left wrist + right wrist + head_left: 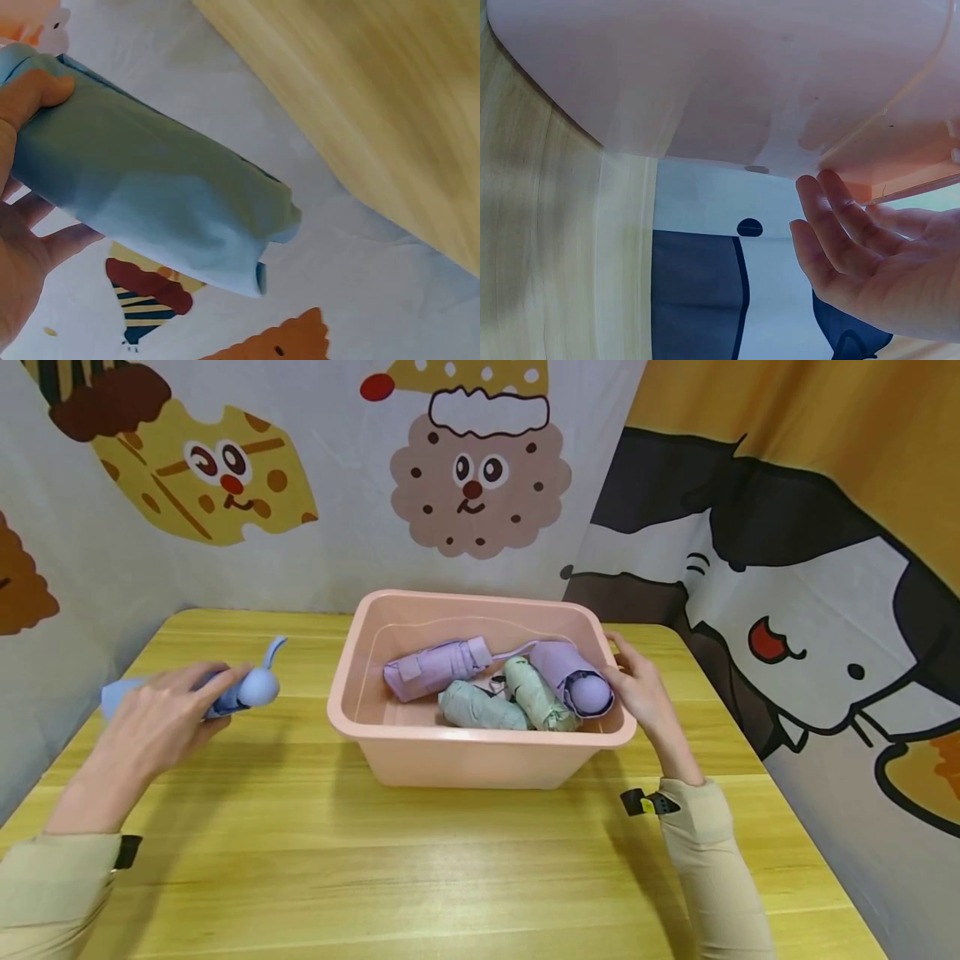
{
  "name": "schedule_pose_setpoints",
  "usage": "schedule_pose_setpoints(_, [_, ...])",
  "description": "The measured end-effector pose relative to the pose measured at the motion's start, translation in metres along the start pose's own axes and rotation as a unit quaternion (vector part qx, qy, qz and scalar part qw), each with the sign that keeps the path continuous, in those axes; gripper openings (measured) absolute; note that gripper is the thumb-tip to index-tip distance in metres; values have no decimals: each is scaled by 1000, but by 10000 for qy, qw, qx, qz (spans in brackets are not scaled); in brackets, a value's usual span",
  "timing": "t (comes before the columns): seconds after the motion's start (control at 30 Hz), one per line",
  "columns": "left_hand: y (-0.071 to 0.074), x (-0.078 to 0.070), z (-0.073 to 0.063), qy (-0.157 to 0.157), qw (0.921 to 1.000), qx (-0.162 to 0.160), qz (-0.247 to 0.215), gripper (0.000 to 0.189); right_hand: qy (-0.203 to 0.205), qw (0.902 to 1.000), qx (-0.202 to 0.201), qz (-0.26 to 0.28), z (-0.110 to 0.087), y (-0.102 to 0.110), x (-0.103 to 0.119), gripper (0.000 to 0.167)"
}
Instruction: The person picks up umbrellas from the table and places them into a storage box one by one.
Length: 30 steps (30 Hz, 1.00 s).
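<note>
My left hand (161, 706) grips a folded light-blue umbrella (258, 687) above the left side of the table, its round handle end and strap pointing right. In the left wrist view the thumb lies along the umbrella's blue cover (165, 165), other fingers underneath. A pink plastic bin (480, 764) stands at the table's middle back. My right hand (643, 689) holds the bin's right rim, thumb over the top edge and fingers below it outside. Inside lie folded umbrellas: a lilac one (435, 670) at left, a purple one (562, 672) at right, and two grey-green ones (480, 706) between.
The wooden table (480, 868) extends in front of the bin and to both sides. A cloth backdrop (337, 568) with cartoon figures hangs right behind the table's back edge and down both sides. Dark bands with small devices (648, 803) circle the wrists.
</note>
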<state>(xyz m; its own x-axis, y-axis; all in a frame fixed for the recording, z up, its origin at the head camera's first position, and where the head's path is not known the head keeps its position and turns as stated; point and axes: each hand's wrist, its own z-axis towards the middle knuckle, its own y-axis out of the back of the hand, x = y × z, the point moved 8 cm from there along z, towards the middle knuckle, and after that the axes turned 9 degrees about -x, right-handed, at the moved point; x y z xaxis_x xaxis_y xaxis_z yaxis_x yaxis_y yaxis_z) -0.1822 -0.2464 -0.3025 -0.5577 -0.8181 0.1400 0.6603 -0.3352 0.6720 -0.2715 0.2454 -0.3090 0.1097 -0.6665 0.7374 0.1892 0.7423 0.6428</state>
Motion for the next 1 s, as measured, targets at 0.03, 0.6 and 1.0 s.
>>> schedule_pose_setpoints(0.03, [1, -2, 2, -28, 10000, -46, 38, 71, 9, 10000, -7, -2, 0, 0, 0, 51])
schedule_pose_setpoints(0.6, [12, -28, 41, -1034, 9876, -1170, 149, 36, 75, 9999, -33, 82, 1, -1, 0, 52])
schedule_pose_setpoints(1.0, [13, -55, 75, -1610, 9698, -1829, 132, 28, 43, 9999, 2, 111, 1, -1, 0, 52])
